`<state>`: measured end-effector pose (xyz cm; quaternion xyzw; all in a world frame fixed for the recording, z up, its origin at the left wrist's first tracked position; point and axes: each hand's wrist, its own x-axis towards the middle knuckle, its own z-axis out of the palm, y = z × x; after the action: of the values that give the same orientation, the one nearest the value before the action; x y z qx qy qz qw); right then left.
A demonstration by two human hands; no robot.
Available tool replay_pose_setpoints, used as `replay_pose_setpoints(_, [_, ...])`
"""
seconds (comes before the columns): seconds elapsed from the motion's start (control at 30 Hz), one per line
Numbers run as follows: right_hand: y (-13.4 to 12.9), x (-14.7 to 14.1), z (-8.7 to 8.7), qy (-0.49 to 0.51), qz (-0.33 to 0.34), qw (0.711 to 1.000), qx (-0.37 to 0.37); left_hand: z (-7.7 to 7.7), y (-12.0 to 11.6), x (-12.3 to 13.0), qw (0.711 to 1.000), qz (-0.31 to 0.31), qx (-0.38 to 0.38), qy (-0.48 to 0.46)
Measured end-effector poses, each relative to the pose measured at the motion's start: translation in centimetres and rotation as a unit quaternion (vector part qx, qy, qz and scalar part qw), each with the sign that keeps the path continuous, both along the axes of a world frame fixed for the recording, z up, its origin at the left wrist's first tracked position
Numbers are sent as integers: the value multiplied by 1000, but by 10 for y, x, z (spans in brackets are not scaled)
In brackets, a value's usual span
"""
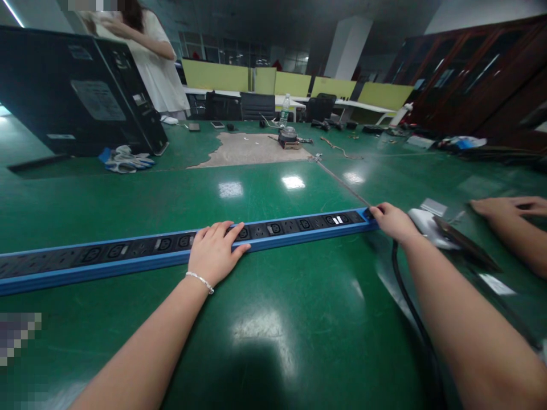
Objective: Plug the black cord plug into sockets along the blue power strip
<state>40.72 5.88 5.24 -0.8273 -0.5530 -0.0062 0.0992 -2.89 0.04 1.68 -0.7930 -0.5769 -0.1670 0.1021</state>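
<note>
A long blue power strip (282,229) with a row of black sockets lies across the green table, running out of view at the left. My left hand (216,250), with a bracelet at its wrist, rests on the strip's middle, fingers spread over the sockets. At the strip's right end, my right hand (393,221) has its thumb and fingers closed around the end piece. A black cable (404,287) hangs down from beneath my right hand and curves toward the bottom of the view.
A black computer case (81,97) and gloves (126,159) are at the left. A person (158,62) stands behind. A bottle (285,111) and a round device (288,136) stand farther back. Another person's hand (508,208) rests at the right, near a white object (431,228).
</note>
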Motion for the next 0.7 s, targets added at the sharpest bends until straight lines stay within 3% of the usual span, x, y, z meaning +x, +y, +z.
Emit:
replay_pose_setpoints(0.27, [4,-2,-1,-14,8,1000,-14,0,1,1,1000,8,0,19])
replay_pose_setpoints(0.7, [-3,-9,-3,26,-13,999,26,1,0,0,1000,7,4,20])
